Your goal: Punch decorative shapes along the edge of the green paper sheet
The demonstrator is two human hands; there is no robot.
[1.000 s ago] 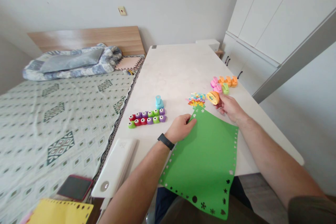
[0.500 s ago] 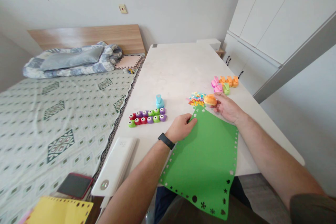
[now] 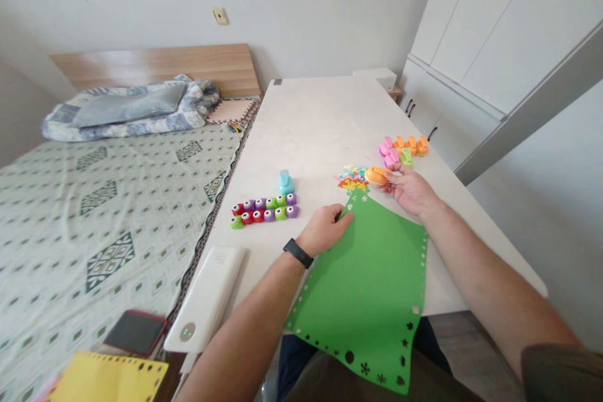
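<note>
A large green sheet of paper (image 3: 367, 282) slopes from the white table down over my lap, with small shapes punched along its edges. My left hand (image 3: 325, 227) pinches its left edge near the far corner. In my right hand (image 3: 407, 188) is an orange craft punch (image 3: 376, 176), held just beyond the sheet's far edge by thumb and fingers. Colourful paper cut-outs (image 3: 352, 177) lie piled beside the punch. Whether the punch touches the paper, I cannot tell.
Several red, purple and green punches (image 3: 264, 209) stand in two rows at left, a light-blue punch (image 3: 286, 181) behind them. Pink, orange and green punches (image 3: 402, 151) sit at right. A white power bank (image 3: 207, 298) lies near the left edge, above a yellow punched sheet (image 3: 108, 380).
The orange punch has turned slightly in my right hand, and its handle side now shows more. My left hand and the green sheet have stayed put.
</note>
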